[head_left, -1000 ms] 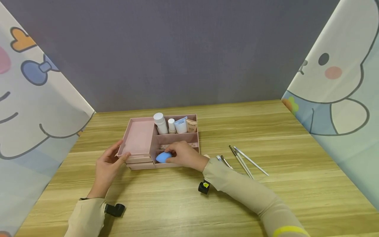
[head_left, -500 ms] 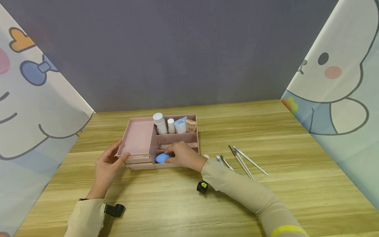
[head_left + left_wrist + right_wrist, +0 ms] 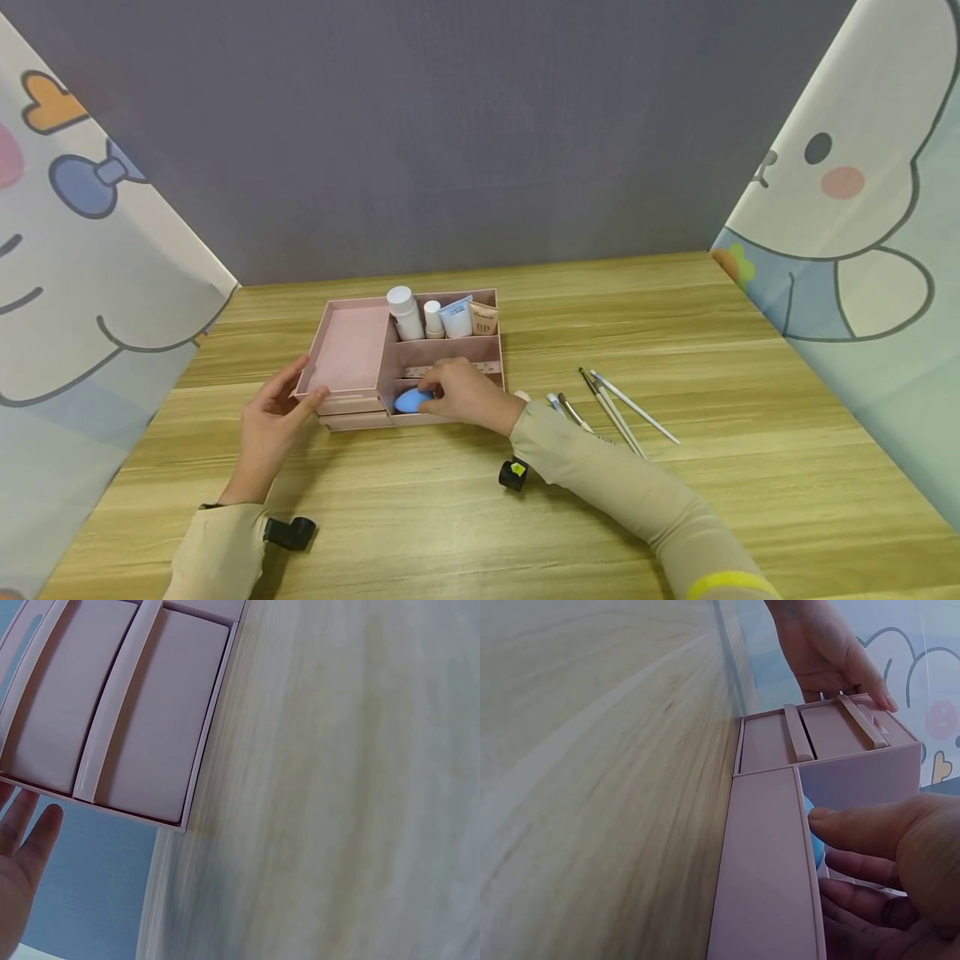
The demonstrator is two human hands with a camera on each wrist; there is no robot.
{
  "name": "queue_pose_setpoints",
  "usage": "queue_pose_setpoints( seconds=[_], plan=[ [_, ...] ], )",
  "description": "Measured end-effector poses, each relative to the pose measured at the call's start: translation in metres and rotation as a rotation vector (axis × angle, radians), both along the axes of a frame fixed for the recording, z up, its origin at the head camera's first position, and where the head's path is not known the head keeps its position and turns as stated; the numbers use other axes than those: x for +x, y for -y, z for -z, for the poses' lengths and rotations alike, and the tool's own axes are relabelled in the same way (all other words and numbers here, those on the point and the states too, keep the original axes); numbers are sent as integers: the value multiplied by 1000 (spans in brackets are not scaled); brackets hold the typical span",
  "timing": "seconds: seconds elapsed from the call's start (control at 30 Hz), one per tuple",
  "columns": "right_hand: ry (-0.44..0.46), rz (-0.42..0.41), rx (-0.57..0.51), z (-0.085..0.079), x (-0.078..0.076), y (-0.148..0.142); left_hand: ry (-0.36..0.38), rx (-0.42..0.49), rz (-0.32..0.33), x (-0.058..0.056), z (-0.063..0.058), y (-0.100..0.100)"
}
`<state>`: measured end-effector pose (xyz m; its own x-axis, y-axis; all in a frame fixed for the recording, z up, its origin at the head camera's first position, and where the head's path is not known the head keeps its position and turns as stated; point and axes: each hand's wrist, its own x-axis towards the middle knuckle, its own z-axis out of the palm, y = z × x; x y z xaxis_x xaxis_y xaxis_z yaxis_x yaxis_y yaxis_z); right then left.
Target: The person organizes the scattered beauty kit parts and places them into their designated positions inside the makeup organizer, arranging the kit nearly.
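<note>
A pink cosmetics organizer [image 3: 351, 343] stands on the wooden table, with a flat top tray, two front drawers and open compartments on its right. My left hand [image 3: 272, 417] holds its front left corner, thumb over the top rim and fingers along the side. Inside the front right compartment lies a blue makeup sponge [image 3: 409, 401], pointed end to the left. My right hand [image 3: 471, 396] pinches the sponge's right end between thumb and fingers. In the right wrist view, the compartment's front wall hides most of the sponge [image 3: 818, 853].
A white bottle [image 3: 406, 315], a small white-capped bottle [image 3: 433, 320], a blue-white tube [image 3: 457, 317] and a beige tube [image 3: 484, 318] stand in the rear compartment. A patterned strip [image 3: 417, 372] shows in the middle one. Several makeup brushes [image 3: 615, 412] lie right of the organizer, partly behind the right sleeve.
Almost nothing differs. Both hands keep their places on the organizer and the makeup sponge; the whole head view has shifted very slightly.
</note>
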<state>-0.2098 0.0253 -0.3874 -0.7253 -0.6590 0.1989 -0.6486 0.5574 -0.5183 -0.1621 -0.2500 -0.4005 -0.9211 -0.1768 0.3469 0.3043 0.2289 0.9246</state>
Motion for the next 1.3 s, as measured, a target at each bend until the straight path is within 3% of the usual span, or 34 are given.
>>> queue_pose_setpoints(
  seconds=[0.37, 0.8, 1.07, 1.3],
  plan=[
    [63, 3, -87, -8, 2, -5, 4, 35, 10, 1, 0, -1],
    [80, -23, -221, -23, 3, -36, -9, 50, 16, 1, 0, -1],
    [163, 55, -202, -33, 6, -61, -10, 45, 14, 1, 1, 0],
    [206, 94, -252, -35, 8, -82, -23, 41, 22, 1, 0, 0]
  ],
)
